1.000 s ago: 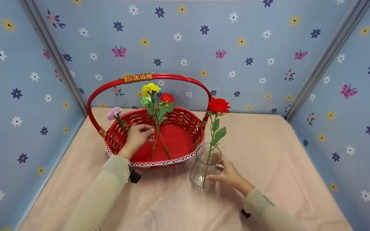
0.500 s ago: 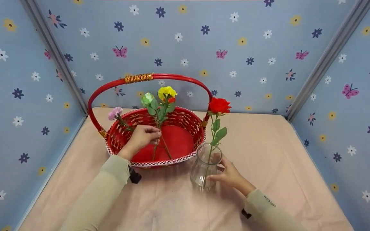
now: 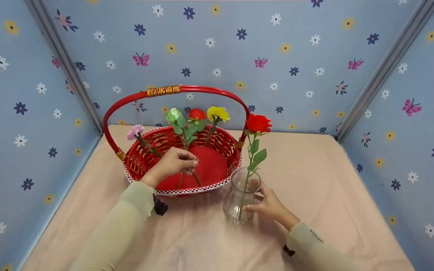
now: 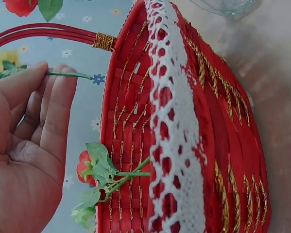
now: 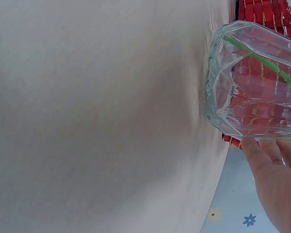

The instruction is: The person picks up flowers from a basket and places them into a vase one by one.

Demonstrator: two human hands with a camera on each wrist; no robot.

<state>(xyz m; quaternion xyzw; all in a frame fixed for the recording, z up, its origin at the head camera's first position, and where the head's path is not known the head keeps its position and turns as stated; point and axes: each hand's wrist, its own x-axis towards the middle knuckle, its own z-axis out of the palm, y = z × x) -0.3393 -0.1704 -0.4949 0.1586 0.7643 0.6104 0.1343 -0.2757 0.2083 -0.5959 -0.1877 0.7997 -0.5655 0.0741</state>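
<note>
So the red basket (image 3: 187, 192) filled the left-centre of the frame, and its tall handle was my first worry: a flower lifted out carelessly could've snagged on it. The glass vase (image 3: 233, 205) stood just right of it, below centre, with one red rose (image 3: 258, 123) leaning up out of it. Right hand (image 3: 271, 207) had thumb and fingers curled round the glass; if that grip had slackened during a bump, I reckon the vase could've tipped. Left hand (image 3: 170, 165), mid-frame over the basket, was pinching the yellow flower (image 3: 217, 114) by its thin stem, so a twist might've let it swing or slip. Smallest snag: the green flower (image 3: 173, 116) and second red rose (image 3: 196, 114) had crossed stems right beside it, easy to drag along.
</note>
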